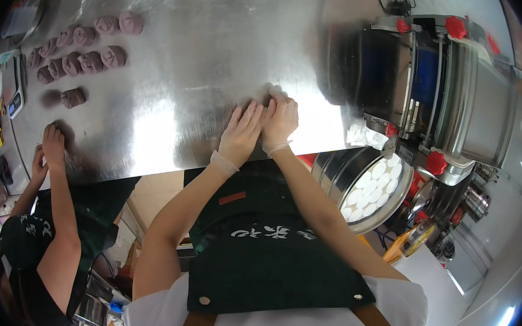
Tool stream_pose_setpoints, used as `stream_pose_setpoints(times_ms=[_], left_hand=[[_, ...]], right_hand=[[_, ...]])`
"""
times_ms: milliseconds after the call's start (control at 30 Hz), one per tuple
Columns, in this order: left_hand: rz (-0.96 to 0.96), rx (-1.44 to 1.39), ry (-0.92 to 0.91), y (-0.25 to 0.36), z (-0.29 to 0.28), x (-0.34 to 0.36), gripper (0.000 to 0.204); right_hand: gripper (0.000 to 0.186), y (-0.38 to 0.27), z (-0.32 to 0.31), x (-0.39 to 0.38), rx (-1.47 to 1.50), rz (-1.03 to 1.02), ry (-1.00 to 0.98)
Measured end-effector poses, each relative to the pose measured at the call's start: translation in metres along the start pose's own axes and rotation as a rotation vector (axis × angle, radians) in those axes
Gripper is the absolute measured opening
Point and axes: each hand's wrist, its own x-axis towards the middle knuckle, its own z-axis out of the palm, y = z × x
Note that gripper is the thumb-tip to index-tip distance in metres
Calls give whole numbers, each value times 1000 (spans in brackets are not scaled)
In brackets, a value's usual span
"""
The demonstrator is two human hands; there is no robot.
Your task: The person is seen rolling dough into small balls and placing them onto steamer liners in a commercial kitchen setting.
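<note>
Head view: both hands together at the near edge of the bench.
The left hand [241,136] lies with fingers extended side by side, its fingertips against the right hand [279,120], whose fingers are bent. Both are low over the bench [213,60]; the contents beneath the palms are hidden, so a grip cannot be told. The purple dough pieces [91,62] are on the far left of the bench, in two slanting rows, well apart from both hands; a single piece [72,97] lies nearer, below the rows. A co-worker's hand [53,145] rests at the left, near that piece. A scale [14,99] is at the left end. To the right is a metal machine [478,104] with red knobs; below it, a round steamer [332,181] holds white discs [373,187].
</note>
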Motion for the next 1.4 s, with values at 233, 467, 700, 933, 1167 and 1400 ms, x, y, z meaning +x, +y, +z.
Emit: stream_pose_setpoints(times_ms=[233,467,700,933,1167,1400], left_hand=[[-99,-37,-87,2,-7,10,48],[-481,-463,181,44,25,-2,50],[-875,-687,223,38,20,7,44],[-647,-435,393,24,21,3,44],[-653,-431,278,17,24,8,34],[-711,-646,284,20,11,11,30]], right_hand=[[23,8,-17,5,138,240,-185],[28,5,-33,-15,466,732,-286],[24,-23,-17,38,179,-41,-283],[24,-11,24,62,-43,-410,-374],[35,-20,-3,50,108,-337,-293],[39,11,21,62,67,-320,-313]])
